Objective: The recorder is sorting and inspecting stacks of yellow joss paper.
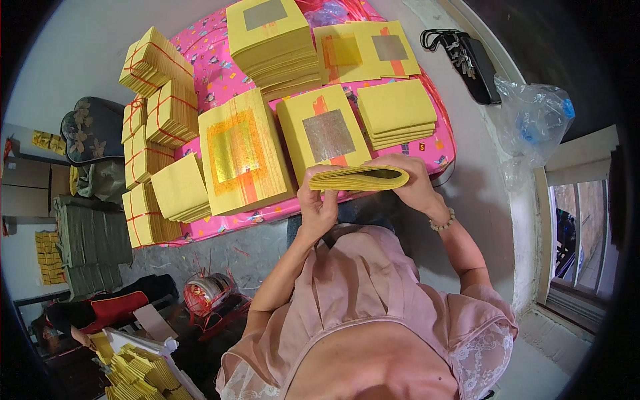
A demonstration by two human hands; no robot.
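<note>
Both my hands hold a folded sheaf of yellow joss paper (360, 180) in front of my chest, just off the table's near edge. My left hand (317, 210) pinches its layered open edges, thumb underneath. At the rounded fold, my right hand (417, 187) grips the other end, with a beaded bracelet on that wrist. Right behind the sheaf lies joss paper with a silver square (330, 135). To its left stands a thick stack with a gold square (233, 152). Folded sheaves (397, 113) are piled at the right, and more folded paper (180, 189) lies at the left.
A pink patterned cloth (207, 85) covers the table. Bundles tied with red string (172, 113) line its left side; a tall paper stack (273, 50) stands behind. A black pouch with keys (470, 63) and clear plastic bag (533, 123) lie right. Another person (120, 303) is lower left.
</note>
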